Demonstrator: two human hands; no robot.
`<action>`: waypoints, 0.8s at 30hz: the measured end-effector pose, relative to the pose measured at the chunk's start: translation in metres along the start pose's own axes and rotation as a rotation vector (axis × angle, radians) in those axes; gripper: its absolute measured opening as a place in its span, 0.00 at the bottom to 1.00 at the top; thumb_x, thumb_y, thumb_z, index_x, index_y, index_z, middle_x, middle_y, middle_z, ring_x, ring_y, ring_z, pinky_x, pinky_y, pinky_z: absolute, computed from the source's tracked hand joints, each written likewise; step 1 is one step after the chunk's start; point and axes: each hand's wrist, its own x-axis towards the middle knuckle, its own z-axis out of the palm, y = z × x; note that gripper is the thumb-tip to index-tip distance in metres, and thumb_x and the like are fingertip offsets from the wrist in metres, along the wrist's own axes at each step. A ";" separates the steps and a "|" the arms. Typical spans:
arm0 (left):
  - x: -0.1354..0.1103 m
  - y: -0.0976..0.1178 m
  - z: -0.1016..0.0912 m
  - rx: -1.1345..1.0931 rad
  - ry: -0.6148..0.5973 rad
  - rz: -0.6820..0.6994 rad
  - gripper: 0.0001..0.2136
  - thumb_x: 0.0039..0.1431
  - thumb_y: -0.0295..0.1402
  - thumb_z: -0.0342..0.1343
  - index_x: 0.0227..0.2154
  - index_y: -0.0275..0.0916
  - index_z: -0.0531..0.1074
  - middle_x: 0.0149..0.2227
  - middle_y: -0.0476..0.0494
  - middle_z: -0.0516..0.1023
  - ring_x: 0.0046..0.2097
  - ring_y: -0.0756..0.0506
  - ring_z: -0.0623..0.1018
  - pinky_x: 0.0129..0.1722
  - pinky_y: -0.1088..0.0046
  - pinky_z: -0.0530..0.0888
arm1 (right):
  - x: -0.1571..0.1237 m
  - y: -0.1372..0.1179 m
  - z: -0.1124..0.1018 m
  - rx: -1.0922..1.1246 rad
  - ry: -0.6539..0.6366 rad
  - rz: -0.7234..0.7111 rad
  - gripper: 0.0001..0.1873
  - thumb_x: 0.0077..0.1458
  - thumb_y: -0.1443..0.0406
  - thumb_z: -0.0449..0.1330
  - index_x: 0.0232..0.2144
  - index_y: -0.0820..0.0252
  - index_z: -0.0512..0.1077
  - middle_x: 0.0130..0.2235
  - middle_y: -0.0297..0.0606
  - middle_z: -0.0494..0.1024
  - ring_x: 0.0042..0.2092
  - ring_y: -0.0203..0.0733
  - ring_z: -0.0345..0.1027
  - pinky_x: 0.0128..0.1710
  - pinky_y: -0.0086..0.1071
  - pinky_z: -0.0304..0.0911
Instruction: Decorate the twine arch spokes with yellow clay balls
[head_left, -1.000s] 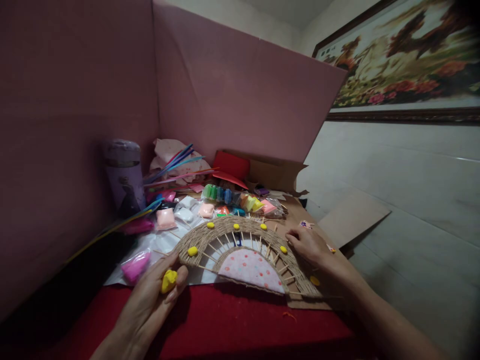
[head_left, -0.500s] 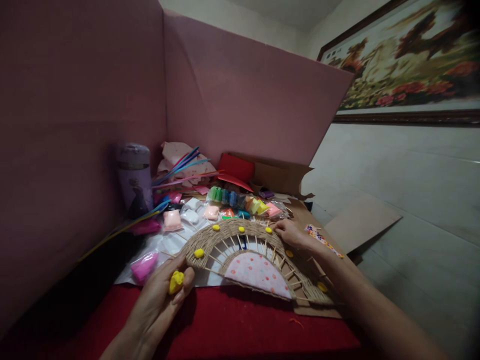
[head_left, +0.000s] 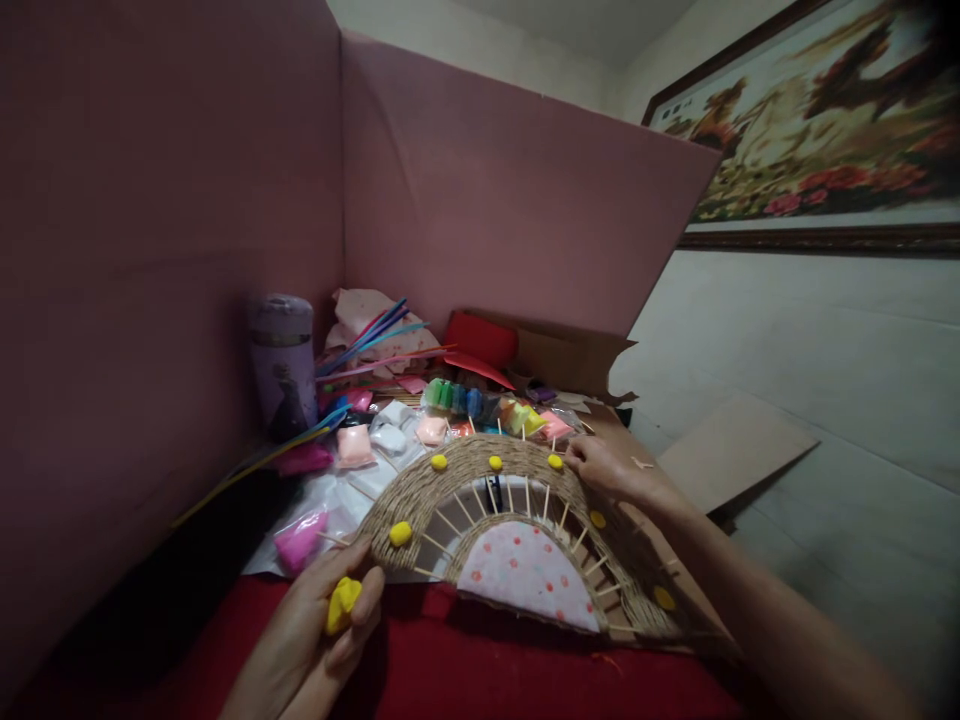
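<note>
A half-round fan (head_left: 465, 455), woven of brown twine over thin wooden sticks, is tilted up above the table. Its centre is a pale pink spotted fabric half-circle (head_left: 525, 570), and several flattened yellow clay dots (head_left: 496, 463) sit along the twine band. My left hand (head_left: 307, 620) is closed at the fan's left end, with a lump of yellow clay (head_left: 343, 604) held in the palm under the fingers. At the upper right edge, beside a yellow dot, my right hand (head_left: 600, 465) pinches the band; its fingertips are partly hidden.
Behind the fan lie packets of coloured clay (head_left: 457, 398), a pink packet (head_left: 300, 540) and pipe cleaners (head_left: 375, 335). A purple tumbler (head_left: 283, 365) stands at the left. Torn cardboard (head_left: 574, 360) lies at the back, and a red cloth (head_left: 450, 670) covers the near edge.
The fan has come slightly nearer and tilted up more, both hands moving with it. A flower-patterned strip by my right forearm has gone out of sight.
</note>
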 end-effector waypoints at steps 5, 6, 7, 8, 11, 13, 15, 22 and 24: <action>-0.004 0.019 0.013 0.032 -0.012 0.036 0.07 0.59 0.29 0.47 0.26 0.37 0.63 0.12 0.56 0.59 0.08 0.56 0.56 0.06 0.87 0.49 | 0.017 -0.016 -0.046 -0.097 0.090 0.005 0.12 0.55 0.64 0.51 0.29 0.61 0.74 0.33 0.42 0.77 0.34 0.41 0.68 0.29 0.29 0.53; -0.002 0.025 0.018 0.028 -0.004 0.044 0.06 0.59 0.29 0.48 0.26 0.37 0.63 0.12 0.57 0.58 0.08 0.57 0.55 0.06 0.87 0.48 | 0.024 -0.021 -0.057 -0.108 0.106 0.001 0.12 0.54 0.65 0.51 0.31 0.61 0.74 0.35 0.43 0.77 0.35 0.42 0.68 0.29 0.29 0.53; 0.000 0.030 0.023 0.033 0.000 0.060 0.06 0.59 0.28 0.47 0.26 0.37 0.62 0.12 0.57 0.58 0.08 0.57 0.55 0.06 0.87 0.48 | 0.030 -0.027 -0.067 -0.122 0.122 0.001 0.12 0.54 0.66 0.51 0.32 0.62 0.74 0.36 0.45 0.78 0.36 0.43 0.69 0.29 0.30 0.54; 0.004 0.036 0.029 0.046 -0.003 0.050 0.08 0.60 0.27 0.45 0.25 0.38 0.60 0.12 0.57 0.58 0.08 0.57 0.55 0.07 0.86 0.49 | 0.037 -0.032 -0.077 -0.135 0.135 0.000 0.12 0.53 0.67 0.51 0.33 0.62 0.74 0.37 0.46 0.77 0.37 0.44 0.69 0.30 0.30 0.54; 0.020 0.049 0.044 0.069 0.005 0.100 0.10 0.61 0.26 0.42 0.23 0.39 0.56 0.13 0.57 0.57 0.09 0.57 0.55 0.07 0.86 0.49 | 0.059 -0.045 -0.097 -0.171 0.165 0.005 0.13 0.53 0.68 0.52 0.36 0.65 0.75 0.41 0.49 0.77 0.40 0.47 0.70 0.32 0.31 0.56; 0.034 0.054 0.052 0.045 0.025 0.134 0.11 0.62 0.24 0.39 0.24 0.39 0.55 0.13 0.57 0.56 0.10 0.56 0.56 0.07 0.86 0.51 | 0.073 -0.049 -0.102 -0.187 0.171 0.005 0.14 0.53 0.69 0.52 0.39 0.67 0.74 0.43 0.51 0.76 0.43 0.48 0.70 0.35 0.31 0.58; 0.049 0.055 0.056 -0.010 0.058 0.191 0.10 0.61 0.21 0.39 0.25 0.39 0.54 0.15 0.57 0.57 0.10 0.57 0.57 0.07 0.87 0.52 | 0.087 -0.051 -0.100 -0.194 0.170 -0.003 0.15 0.53 0.70 0.52 0.41 0.67 0.74 0.45 0.52 0.75 0.45 0.48 0.69 0.38 0.31 0.59; 0.090 0.043 0.050 -0.062 0.169 0.080 0.07 0.61 0.22 0.42 0.29 0.38 0.58 0.18 0.56 0.59 0.12 0.57 0.60 0.06 0.87 0.52 | 0.121 -0.045 -0.061 -0.182 0.148 -0.020 0.15 0.53 0.71 0.54 0.42 0.69 0.74 0.46 0.55 0.75 0.48 0.50 0.68 0.40 0.34 0.61; 0.094 0.039 0.047 -0.032 0.195 0.064 0.06 0.61 0.23 0.43 0.29 0.38 0.57 0.18 0.55 0.60 0.12 0.57 0.59 0.07 0.87 0.52 | 0.126 -0.042 -0.050 -0.171 0.144 -0.023 0.15 0.52 0.71 0.54 0.42 0.68 0.74 0.46 0.54 0.75 0.48 0.50 0.68 0.40 0.33 0.61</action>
